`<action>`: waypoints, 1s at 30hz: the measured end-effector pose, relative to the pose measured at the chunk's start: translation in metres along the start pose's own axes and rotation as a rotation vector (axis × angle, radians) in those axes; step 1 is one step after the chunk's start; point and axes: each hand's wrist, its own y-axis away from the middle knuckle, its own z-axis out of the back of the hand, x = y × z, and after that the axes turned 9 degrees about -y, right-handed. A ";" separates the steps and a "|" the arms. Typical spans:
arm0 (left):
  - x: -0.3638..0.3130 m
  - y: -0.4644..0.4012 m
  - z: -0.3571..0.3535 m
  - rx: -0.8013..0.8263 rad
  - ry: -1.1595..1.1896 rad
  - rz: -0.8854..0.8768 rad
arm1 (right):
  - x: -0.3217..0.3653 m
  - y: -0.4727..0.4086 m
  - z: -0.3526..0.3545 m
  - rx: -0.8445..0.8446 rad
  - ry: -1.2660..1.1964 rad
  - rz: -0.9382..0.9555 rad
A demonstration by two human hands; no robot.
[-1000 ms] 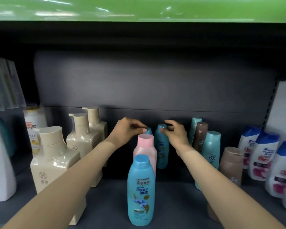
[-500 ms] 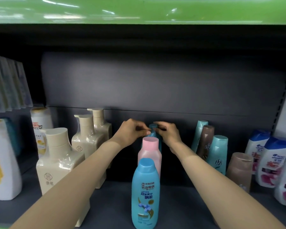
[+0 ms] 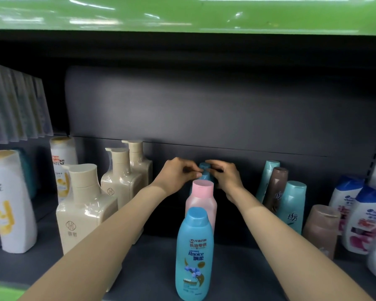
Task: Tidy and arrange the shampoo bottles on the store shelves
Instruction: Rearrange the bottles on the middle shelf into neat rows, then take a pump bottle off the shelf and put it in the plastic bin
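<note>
A row of bottles runs front to back at the middle of the dark shelf (image 3: 156,257). A blue Rejoice bottle (image 3: 194,253) stands in front, with a pink bottle (image 3: 201,198) behind it. At the back are small teal bottles (image 3: 204,170), of which only the caps show. My left hand (image 3: 178,174) pinches those caps from the left. My right hand (image 3: 226,177) grips them from the right. The teal bottles' bodies are hidden behind the pink bottle and my hands.
Beige pump bottles (image 3: 85,209) and white Pantene bottles (image 3: 9,203) fill the left side. On the right stand teal (image 3: 293,205) and brown bottles (image 3: 276,187), a brown bottle (image 3: 320,227) cap-down, and white bottles with blue caps (image 3: 365,218). A green shelf edge (image 3: 182,14) hangs overhead.
My right hand slid its teal bottle leftward behind the pink one, and both hands came together at the back. The two teal caps that stood apart are now close together.
</note>
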 end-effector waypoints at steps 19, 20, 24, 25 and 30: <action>-0.024 0.023 0.026 -0.209 -0.128 0.102 | 0.058 0.026 0.000 -0.003 0.107 0.299; -0.027 0.028 0.031 -0.209 -0.127 0.093 | 0.065 0.030 -0.004 0.013 0.101 0.280; -0.033 0.056 0.060 -0.237 -0.124 -0.015 | 0.093 0.060 -0.021 0.033 0.054 0.201; -0.034 0.064 0.069 -0.251 -0.129 -0.044 | 0.100 0.071 -0.026 0.040 0.038 0.194; -0.031 0.117 0.109 -0.341 -0.085 -0.138 | 0.124 0.123 -0.059 0.095 -0.078 0.227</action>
